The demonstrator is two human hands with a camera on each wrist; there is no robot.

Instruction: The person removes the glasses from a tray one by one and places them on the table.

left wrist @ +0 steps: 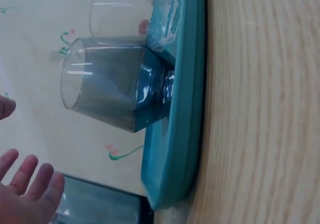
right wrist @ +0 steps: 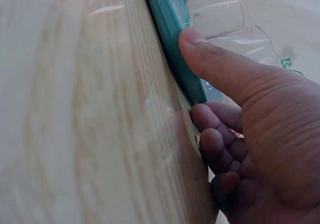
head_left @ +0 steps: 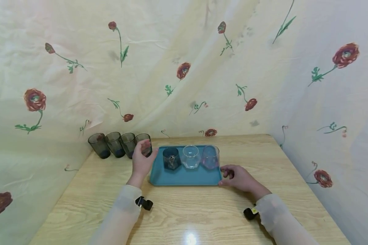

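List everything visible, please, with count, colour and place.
Table: 1, pale wood, foreground
Tray: 1, blue-teal, on table
Dark glass: 1, smoky grey, tray's left half
Clear glass: 1, colourless, tray's middle
Pinkish glass: 1, faint pink, tray's right half
Tall glasses: 4, dark grey, table's back left
Cloth: count unclear, whitish, red-flowered, behind and beside table
Wrist devices: 2, black, one per wrist
Sleeves: 2, whitish, one per arm
Left hand: 1, bare, before the tall glass nearest the tray
Right hand: 1, bare, at tray's near right corner, thumb touching it
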